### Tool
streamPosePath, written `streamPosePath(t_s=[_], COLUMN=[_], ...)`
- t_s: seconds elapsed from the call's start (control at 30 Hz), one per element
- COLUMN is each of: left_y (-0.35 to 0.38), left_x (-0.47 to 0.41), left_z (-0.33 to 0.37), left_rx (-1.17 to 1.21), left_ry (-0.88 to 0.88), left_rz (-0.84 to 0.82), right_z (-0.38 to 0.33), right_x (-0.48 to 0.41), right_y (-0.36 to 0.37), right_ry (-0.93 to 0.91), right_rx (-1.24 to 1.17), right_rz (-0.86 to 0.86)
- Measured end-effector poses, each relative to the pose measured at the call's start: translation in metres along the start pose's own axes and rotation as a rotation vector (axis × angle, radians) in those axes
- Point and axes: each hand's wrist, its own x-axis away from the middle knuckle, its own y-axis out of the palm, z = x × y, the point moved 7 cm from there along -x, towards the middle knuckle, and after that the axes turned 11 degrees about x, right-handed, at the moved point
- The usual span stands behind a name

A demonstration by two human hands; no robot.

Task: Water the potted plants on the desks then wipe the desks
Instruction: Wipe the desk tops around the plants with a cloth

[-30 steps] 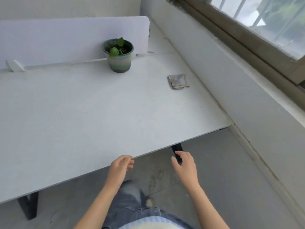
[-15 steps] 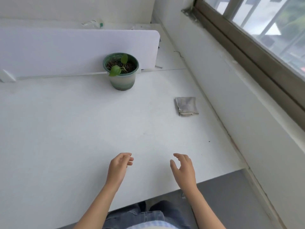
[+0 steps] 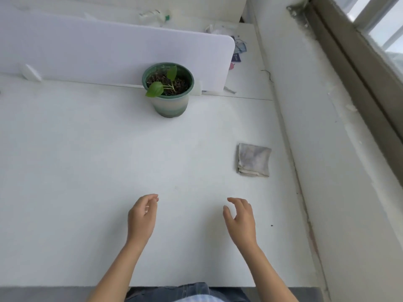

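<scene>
A green pot point(image 3: 170, 105) with a small leafy plant stands at the back of the white desk point(image 3: 87, 160), right against the white divider panel point(image 3: 109, 51). A folded grey cloth point(image 3: 254, 160) lies flat near the desk's right edge. My left hand point(image 3: 141, 219) hovers over the front middle of the desk, fingers loosely curled and holding nothing. My right hand point(image 3: 239, 221) hovers beside it, fingers apart and empty, a little in front and to the left of the cloth.
A white wall point(image 3: 349, 171) with a window sill runs along the desk's right side. Behind the divider lies a second desk with a clear plastic bottle point(image 3: 154, 15) and small bits of clutter point(image 3: 237, 51). The desk's front edge is at my waist.
I have stepped up to the desk, so pot and cloth appear closer and lower in view. Both hands moved from in front of the desk edge to above its surface.
</scene>
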Motion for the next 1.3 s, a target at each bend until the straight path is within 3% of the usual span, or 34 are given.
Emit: streamPosePath(t_s=[0.17,0.3,0.5,0.63,0.87,1.07,1.13,1.3], left_y=[0.01,0.012,0.021,0.021,0.018,0.014,0.014,0.014], left_x=[-0.008,-0.021,-0.029,-0.03,-0.034,-0.037,-0.037,-0.04], left_z=[0.0,-0.011,-0.023,-0.024,-0.024,-0.025,-0.026,-0.027], left_rx=[-0.372,-0.603,-0.85,-0.894,-0.877,-0.907,-0.914,-0.923], left_ry=[0.177,0.11,0.038,0.009,0.011,0.09,0.121,0.175], left_rz=[0.177,0.236,0.196,0.19,0.24,0.321,0.345,0.397], right_z=[0.024,0.035,0.037,0.031,0.02,-0.062,-0.095,-0.118], right_x=[-0.065,-0.113,-0.156,-0.172,-0.214,-0.272,-0.297,-0.351], right_y=[-0.031,-0.048,-0.037,-0.024,-0.029,-0.06,-0.05,0.021], right_ry=[-0.053,-0.043,-0.033,-0.072,-0.083,-0.191,-0.256,-0.303], right_rx=[0.064,0.166,0.308,0.366,0.286,0.134,0.183,0.391], right_rz=[0.058,0.117,0.043,0.036,0.237,0.457,0.416,0.058])
